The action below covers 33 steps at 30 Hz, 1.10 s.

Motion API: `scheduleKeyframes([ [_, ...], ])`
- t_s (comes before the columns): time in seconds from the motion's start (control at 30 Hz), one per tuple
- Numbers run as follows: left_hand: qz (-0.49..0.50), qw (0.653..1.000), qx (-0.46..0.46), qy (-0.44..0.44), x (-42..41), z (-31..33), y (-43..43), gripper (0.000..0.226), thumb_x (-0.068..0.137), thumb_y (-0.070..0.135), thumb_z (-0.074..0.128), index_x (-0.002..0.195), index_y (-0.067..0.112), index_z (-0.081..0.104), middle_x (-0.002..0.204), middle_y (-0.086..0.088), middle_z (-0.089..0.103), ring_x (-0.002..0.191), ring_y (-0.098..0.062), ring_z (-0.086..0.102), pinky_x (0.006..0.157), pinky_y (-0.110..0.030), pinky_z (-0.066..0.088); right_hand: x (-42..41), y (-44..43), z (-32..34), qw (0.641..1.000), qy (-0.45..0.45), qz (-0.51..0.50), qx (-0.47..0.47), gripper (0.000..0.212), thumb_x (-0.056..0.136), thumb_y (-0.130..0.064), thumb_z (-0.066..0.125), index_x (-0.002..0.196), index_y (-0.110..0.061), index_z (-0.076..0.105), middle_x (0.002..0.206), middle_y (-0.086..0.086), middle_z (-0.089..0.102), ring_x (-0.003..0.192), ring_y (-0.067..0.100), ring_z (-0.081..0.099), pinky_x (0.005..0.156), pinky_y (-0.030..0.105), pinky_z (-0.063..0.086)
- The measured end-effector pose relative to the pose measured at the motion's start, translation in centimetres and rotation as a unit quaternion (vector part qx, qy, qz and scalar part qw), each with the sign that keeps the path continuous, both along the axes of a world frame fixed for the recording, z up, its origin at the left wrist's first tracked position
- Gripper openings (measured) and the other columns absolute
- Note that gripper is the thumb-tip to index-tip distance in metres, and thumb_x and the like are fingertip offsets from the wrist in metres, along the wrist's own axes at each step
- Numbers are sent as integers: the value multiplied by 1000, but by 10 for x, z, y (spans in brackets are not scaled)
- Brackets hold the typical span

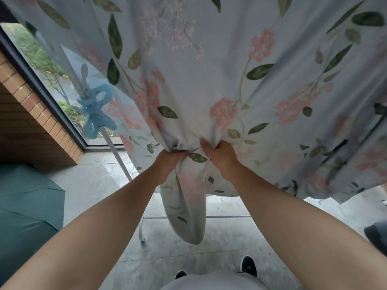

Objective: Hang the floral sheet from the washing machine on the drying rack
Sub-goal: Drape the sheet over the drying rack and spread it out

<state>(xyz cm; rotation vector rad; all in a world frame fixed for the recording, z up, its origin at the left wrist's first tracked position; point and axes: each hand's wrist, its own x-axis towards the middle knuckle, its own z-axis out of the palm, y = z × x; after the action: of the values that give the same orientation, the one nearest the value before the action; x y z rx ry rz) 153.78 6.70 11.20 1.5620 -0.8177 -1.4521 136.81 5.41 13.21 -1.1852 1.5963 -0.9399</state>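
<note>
Floral sheet (209,70) was up and over the drying rack (118,152), filling the whole upper half of the frame. So the big lift looked done, with no washing machine anywhere in shot.

Starting at the far left, a teal fabric shape (27,206) sat in the lower left corner. A brick wall (27,114) stood above it, and a window (41,59) ran up toward the upper left. Next along, at centre left, a blue clip (94,107) was clamped on the rack's slanting white pole, right beside the sheet's left edge. Whether it bit any cloth, I could not tell.

On to the centre! The left hand (170,159) was curled tight round a gathered bunch of the cloth. The right hand (219,153), just beside it, had its fingers dug into the same gather. Both hands were closed on fabric and nearly touching each other. Below them a thick loop of the sheet sagged between the forearms toward the floor (188,264), crossing the rack's low white bar.

Further right, the cloth fanned out wide to the right edge, its hem hanging at lower right.

My read was draped but not spread. What seemed left was to open out that bunched middle and even up the drop, so that nothing trailed near the floor.
</note>
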Motion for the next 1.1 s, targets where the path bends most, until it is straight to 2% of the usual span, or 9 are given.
scheduleKeyframes([
  [0.1, 89, 981, -50, -163, 19, -9, 1, 73, 62, 63, 79, 111, 11, 63, 99, -3, 70, 89, -22, 67, 79, -36, 57, -6, -2, 8, 997, -42, -62, -23, 22, 85, -37, 74, 89, -15, 70, 84, 0, 70, 73, 16, 64, 69, 28, 54],
  [0.2, 145, 939, -61, -306, 41, -14, 3, 56, 83, 56, 66, 107, 7, 57, 97, -7, 65, 90, -29, 61, 78, -33, 47, -9, -12, 12, 987, -75, -135, -36, 34, 75, -10, 76, 59, -16, 47, 59, 3, 52, 57, 19, 49, 56, 28, 44],
  [0.4, 246, 890, -35, -382, 75, -10, 2, 22, 85, 31, 65, 98, 16, 56, 103, -9, 65, 98, -33, 62, 83, -38, 48, -7, -25, 21, 970, -184, -155, -36, 27, 77, 10, 64, 91, -11, 53, 88, 9, 62, 74, 24, 61, 67, 34, 62],
  [0.53, 199, 905, -145, -348, 72, 9, -5, 49, 81, 41, 74, 116, 14, 54, 105, 1, 62, 97, -20, 60, 83, -28, 45, -8, -32, 19, 989, -40, -126, -66, 23, 80, -13, 59, 103, -14, 59, 89, 1, 65, 81, 23, 64, 73, 39, 59],
  [0.63, 128, 913, -172, -347, 64, 30, -22, 76, 78, 57, 72, 133, 13, 44, 110, 4, 64, 95, -16, 60, 86, -28, 47, -10, -37, 23, 986, 59, -119, -101, 14, 89, -19, 47, 90, -13, 59, 84, 5, 62, 81, 26, 57, 71, 32, 43],
  [0.8, 136, 904, -108, -390, 60, 55, -47, 100, 76, 71, 64, 145, 7, 29, 139, -16, 48, 122, -35, 53, 98, -41, 46, -13, -36, 35, 956, 193, -87, -202, 31, 103, -31, 41, 99, -7, 60, 100, 17, 67, 95, 34, 61, 71, 29, 35],
  [0.9, 85, 906, -93, -404, 60, 58, -57, 86, 83, 71, 54, 134, 2, 43, 130, -17, 57, 117, -37, 57, 93, -40, 47, -16, -34, 32, 936, 252, -68, -236, 49, 102, -48, 41, 117, -5, 59, 103, 18, 70, 95, 39, 64, 77, 37, 47],
  [1.0, 61, 857, -125, -496, 56, 59, -60, 65, 99, 56, 38, 109, -5, 60, 110, -25, 67, 105, -42, 61, 88, -41, 48, -22, -35, 24, 920, 309, -48, -237, 51, 102, -49, 39, 103, -4, 62, 90, 21, 69, 83, 40, 66, 70, 39, 50],
  [1.1, 41, 813, -130, -566, 59, 52, -60, 59, 105, 44, 32, 106, -7, 61, 108, -29, 65, 106, -45, 60, 89, -44, 47, -27, -37, 20, 913, 348, -33, -208, 53, 103, -48, 37, 95, -1, 62, 88, 25, 68, 83, 42, 65, 70, 42, 51],
])
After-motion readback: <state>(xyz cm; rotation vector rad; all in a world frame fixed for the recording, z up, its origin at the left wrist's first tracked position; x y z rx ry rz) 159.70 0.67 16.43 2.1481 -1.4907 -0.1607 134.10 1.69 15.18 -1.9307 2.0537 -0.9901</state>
